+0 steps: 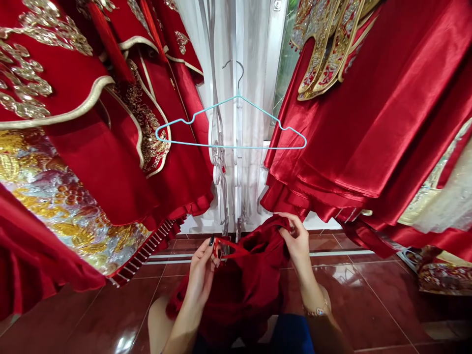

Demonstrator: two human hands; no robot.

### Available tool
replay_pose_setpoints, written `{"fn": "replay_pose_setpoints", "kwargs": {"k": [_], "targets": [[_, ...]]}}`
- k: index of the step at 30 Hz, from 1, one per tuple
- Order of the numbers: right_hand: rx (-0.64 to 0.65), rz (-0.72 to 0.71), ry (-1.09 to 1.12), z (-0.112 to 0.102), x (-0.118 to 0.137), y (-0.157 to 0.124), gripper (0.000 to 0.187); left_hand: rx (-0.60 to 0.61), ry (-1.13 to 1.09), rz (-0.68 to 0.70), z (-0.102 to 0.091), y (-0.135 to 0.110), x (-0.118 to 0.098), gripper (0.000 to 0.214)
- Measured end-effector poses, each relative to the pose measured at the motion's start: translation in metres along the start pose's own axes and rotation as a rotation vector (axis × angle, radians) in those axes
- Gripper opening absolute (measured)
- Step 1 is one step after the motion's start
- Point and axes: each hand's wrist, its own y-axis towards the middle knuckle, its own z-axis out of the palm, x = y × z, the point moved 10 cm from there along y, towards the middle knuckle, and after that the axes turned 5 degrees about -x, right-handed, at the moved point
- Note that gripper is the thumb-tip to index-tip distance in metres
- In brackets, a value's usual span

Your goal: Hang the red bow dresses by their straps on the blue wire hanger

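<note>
A dark red garment [258,275] hangs bunched between my hands, its lower part over my lap. My left hand [201,270] is closed, thumb and fingers pinching a thin bright red ribbon [232,246] that runs to the garment. Higher and to the right, my right hand [297,241] grips the garment's upper edge between thumb and fingers. In front of both hands, a light blue wire hanger [236,146] hangs bare at the centre. The garment's folds hide its full shape.
Red garments with gold embroidery [147,123] hang at the left. More red satin skirts [350,137] hang at the right, hems low. Behind the hanger are a white curtain [252,98] and scrolled white metalwork [220,182]. Dark red tiles [365,300] cover the floor.
</note>
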Motion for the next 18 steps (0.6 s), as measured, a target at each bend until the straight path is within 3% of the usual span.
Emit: {"fn": "replay_pose_setpoints", "kwargs": {"k": [3, 7, 10, 13, 18], "targets": [[-0.007, -0.033, -0.128, -0.018, -0.013, 0.004, 0.027, 0.081, 0.024, -0.014, 0.014, -0.006, -0.007, 0.041], [0.078, -0.137, -0.423, -0.023, -0.013, -0.003, 0.04, 0.181, 0.058, -0.014, 0.049, -0.02, -0.01, 0.046], [0.28, -0.193, -0.323, 0.005, 0.002, -0.028, 0.046, 0.277, 0.101, -0.027, 0.076, -0.027, -0.004, 0.045], [0.567, -0.069, -0.031, 0.05, 0.009, -0.062, 0.044, 0.318, 0.13, -0.022, 0.09, -0.032, -0.002, 0.043], [0.583, 0.071, 0.135, 0.075, 0.003, -0.072, 0.033, 0.367, 0.154, -0.022, 0.092, -0.037, -0.006, 0.039]]}}
